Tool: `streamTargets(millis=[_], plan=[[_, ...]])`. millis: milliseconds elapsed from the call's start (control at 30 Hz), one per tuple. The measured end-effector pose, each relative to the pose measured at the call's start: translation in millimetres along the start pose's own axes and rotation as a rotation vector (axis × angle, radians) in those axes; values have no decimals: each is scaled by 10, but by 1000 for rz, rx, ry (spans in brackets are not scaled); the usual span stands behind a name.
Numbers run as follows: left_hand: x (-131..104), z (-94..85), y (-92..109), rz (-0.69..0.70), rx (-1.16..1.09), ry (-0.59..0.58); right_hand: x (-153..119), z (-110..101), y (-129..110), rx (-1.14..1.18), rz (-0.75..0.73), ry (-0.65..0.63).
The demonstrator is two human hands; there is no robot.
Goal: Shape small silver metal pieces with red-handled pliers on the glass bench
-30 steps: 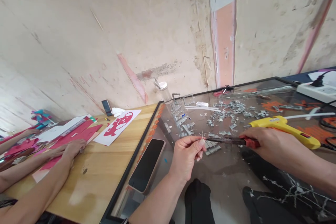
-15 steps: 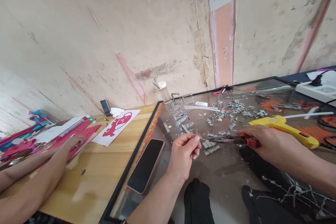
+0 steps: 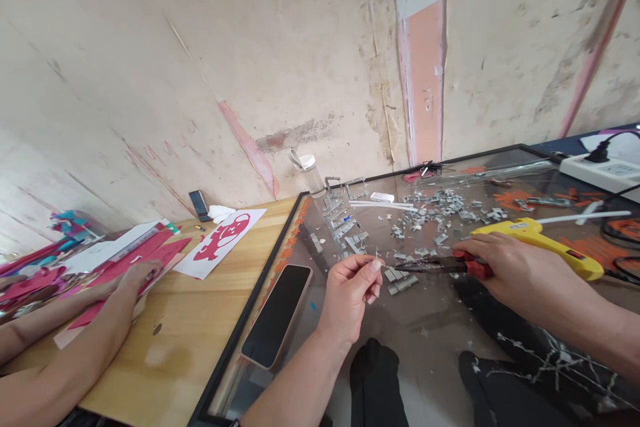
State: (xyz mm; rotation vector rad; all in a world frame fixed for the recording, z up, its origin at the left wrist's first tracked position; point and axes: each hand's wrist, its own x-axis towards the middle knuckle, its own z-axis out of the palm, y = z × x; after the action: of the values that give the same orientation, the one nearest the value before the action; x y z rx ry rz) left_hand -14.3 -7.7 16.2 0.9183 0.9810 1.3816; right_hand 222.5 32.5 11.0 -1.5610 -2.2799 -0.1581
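Between the thumb and fingers of my left hand [image 3: 353,290] a thin wire [image 3: 379,256] is pinched; its tip sticks up above the thumb. My right hand [image 3: 515,267] is wrapped round the red handles of pliers [image 3: 430,265], whose dark jaws point left toward the wire. Whether the jaws grip it I cannot tell. Just below the jaws lie small flat grey metal pieces [image 3: 401,281] on the glass tabletop [image 3: 425,333]. A yellow glue gun [image 3: 555,247] rests behind my right hand, partly hidden by it.
Many grey metal bits [image 3: 450,203] lie scattered beyond my hands. A phone [image 3: 277,315] lies left of my left forearm, and a clear bottle [image 3: 311,173] stands near the wall. A power strip [image 3: 603,172] sits at right. On the wooden table at left, a co-worker's hand [image 3: 140,275] rests on red sheets.
The view has shifted very slightly. My hands, the wire and the pliers keep almost the same place. The co-worker's arms have moved a little.
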Motion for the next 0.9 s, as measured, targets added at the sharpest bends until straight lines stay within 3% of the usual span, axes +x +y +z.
streamTargets(millis=[100, 267, 600, 900], plan=[[-7, 16, 15, -5, 5, 10, 4, -17, -3, 14, -13, -87], [-2, -3, 4, -8, -25, -17, 5, -71, -22, -10, 17, -123], [13, -14, -39, -41, 12, 3, -6, -124, -59, -78, 23, -91], [26, -30, -14, -21, 127, -17, 16, -37, 1, -76, 27, -45]])
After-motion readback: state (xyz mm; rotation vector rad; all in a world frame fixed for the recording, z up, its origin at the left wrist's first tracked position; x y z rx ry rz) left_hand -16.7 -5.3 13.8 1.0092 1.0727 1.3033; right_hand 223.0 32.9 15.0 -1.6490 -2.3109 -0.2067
